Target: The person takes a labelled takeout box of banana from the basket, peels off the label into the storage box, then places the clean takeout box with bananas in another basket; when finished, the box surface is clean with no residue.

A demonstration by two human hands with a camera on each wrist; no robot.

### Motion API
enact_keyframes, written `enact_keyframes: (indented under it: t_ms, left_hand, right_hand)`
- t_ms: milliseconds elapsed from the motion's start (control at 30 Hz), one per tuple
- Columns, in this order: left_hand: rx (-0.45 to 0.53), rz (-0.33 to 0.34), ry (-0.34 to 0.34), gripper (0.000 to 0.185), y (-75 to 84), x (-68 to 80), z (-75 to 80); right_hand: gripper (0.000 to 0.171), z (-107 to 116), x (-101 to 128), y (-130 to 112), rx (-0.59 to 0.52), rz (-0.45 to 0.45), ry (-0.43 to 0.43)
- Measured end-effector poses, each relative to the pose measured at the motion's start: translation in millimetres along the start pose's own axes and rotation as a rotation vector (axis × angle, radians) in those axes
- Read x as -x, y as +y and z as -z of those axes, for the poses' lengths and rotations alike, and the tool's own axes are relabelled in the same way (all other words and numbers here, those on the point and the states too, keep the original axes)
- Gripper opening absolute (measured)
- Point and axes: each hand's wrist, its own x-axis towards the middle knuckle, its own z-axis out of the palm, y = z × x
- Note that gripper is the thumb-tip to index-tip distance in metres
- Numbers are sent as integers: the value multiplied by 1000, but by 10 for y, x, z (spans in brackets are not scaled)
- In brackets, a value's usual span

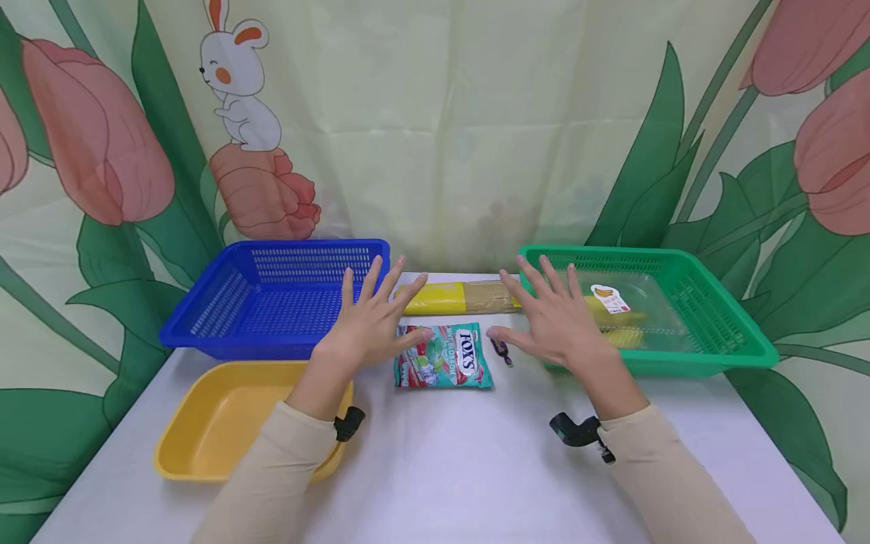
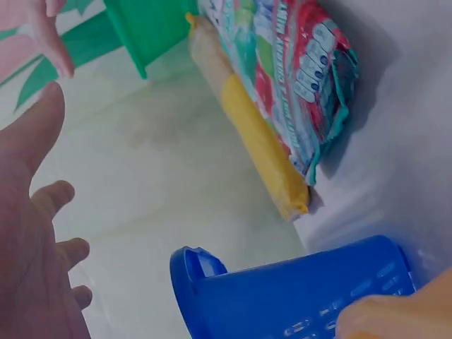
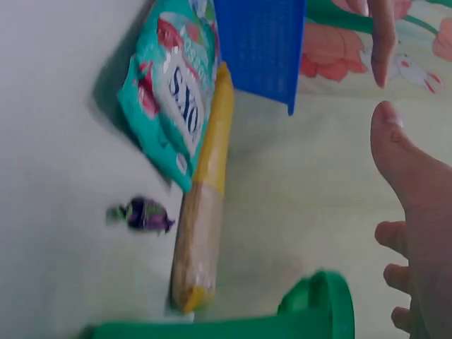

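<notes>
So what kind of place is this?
Probably an indoor tabletop setup: a hanging cloth printed with tulips and a bunny is behind a white table holding a blue basket and a green basket.

White table [image 1: 462, 468] bears — blue basket [image 1: 251, 348] | yellow basin [image 1: 231, 423] | Fox's bag [image 1: 442, 369] | long packet [image 1: 476, 297] | dark sweet [image 1: 501, 350] | green basket [image 1: 707, 364]

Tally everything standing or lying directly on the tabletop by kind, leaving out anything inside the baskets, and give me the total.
Baskets: 2 (blue basket, green basket)
Tubs: 1 (yellow tub)
Packets: 2 (teal FOX'S bag, long yellow-and-brown packet)
Small wrapped pieces: 1 (dark twist-wrapped piece)
Total: 6
</notes>
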Motion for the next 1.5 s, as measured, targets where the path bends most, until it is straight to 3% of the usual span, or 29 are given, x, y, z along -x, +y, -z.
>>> enact_keyframes:
  t_ms: [267, 533, 833, 1133, 1500]
  left_hand:
    - [24, -56, -1, 90, 100, -49, -19]
    - [55, -79, -32, 89, 302, -133, -102]
    - [77, -152, -45, 89, 529, -296, -143]
    - [194, -270, -21, 84, 634, -496, -154]
    - [250, -286, -24, 83, 655, -532, -249]
  right_hand:
    - [93, 50, 169, 287, 0, -43, 3]
    - [90, 86, 281, 511, 9, -51, 0]
    - [77, 90, 405, 854, -50, -76, -12]
    - [74, 114, 575, 1136, -83, -129, -11]
    - [73, 19, 574, 1298, -254, -103, -17]
